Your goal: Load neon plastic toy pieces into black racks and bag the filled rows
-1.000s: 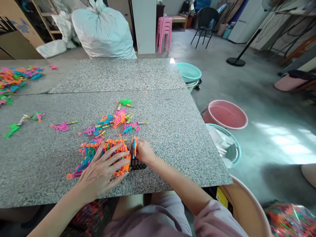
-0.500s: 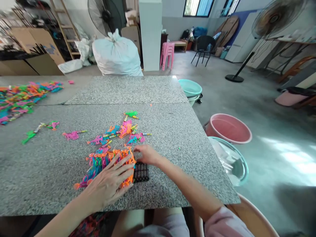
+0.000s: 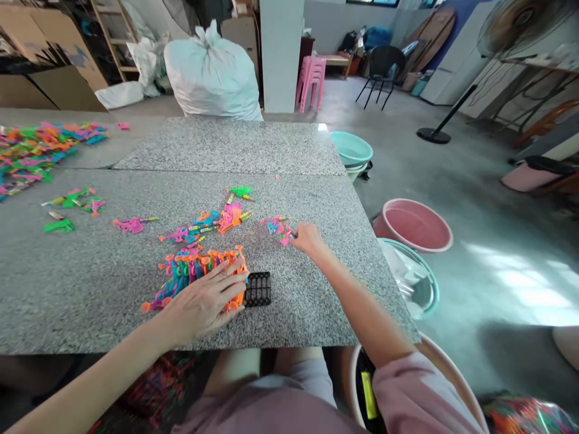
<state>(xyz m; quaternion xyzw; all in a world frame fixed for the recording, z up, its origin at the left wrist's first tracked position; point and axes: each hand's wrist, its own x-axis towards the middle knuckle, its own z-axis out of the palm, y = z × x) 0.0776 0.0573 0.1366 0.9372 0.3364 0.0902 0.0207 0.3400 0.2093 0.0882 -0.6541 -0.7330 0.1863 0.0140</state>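
My left hand (image 3: 203, 301) lies flat with fingers spread on a packed row of orange, pink and blue plastic toy pieces (image 3: 194, 268) standing in a black grid tray (image 3: 257, 289) near the table's front edge. My right hand (image 3: 307, 238) is stretched forward and pinches a pink and blue toy piece (image 3: 279, 227) on the granite table (image 3: 316, 199). More loose coloured pieces (image 3: 217, 220) lie just beyond the row.
A big heap of coloured pieces (image 3: 40, 147) covers the far left of the table, with a few strays (image 3: 67, 208) nearer. Right of the table stand a teal basin (image 3: 350, 147), a pink basin (image 3: 414, 223) and a basin with clear plastic (image 3: 414, 283). A tan tub (image 3: 452, 380) sits by my right knee.
My right hand left the grid tray, reached forward and right, and took hold of a pink and blue piece. My left hand stayed pressed on the row.
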